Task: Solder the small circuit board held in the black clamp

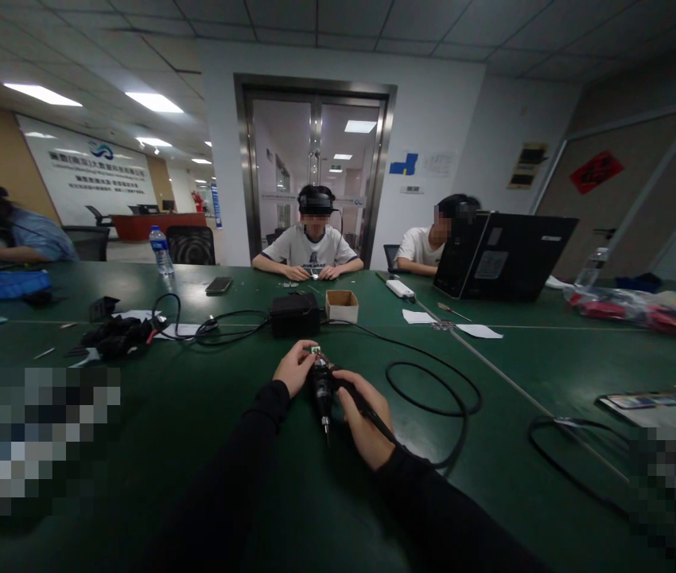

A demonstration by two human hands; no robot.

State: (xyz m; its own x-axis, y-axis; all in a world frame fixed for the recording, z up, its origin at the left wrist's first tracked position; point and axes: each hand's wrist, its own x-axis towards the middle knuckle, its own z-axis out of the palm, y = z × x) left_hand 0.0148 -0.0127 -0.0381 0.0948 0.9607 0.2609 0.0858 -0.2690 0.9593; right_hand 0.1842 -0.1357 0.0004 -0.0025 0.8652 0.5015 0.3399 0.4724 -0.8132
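Observation:
My left hand (pixel 293 366) pinches a small green-and-white part (pixel 315 349) between thumb and fingertips, just above the green table (pixel 195 430). My right hand (pixel 362 422) is wrapped round a black corded electric screwdriver (pixel 322 390). The tool lies between both hands, one end at the small part, its bit pointing back toward me. Its black cable (pixel 433 398) loops over the table to the right. Both arms are in black sleeves.
A black power box (pixel 295 313) and a small open cardboard box (pixel 341 305) sit just beyond my hands. Tangled cables and black gear (pixel 120 334) lie left. Three people sit around the table; a laptop (pixel 502 255), water bottle (pixel 161 250), phone (pixel 219 285) and papers are farther off.

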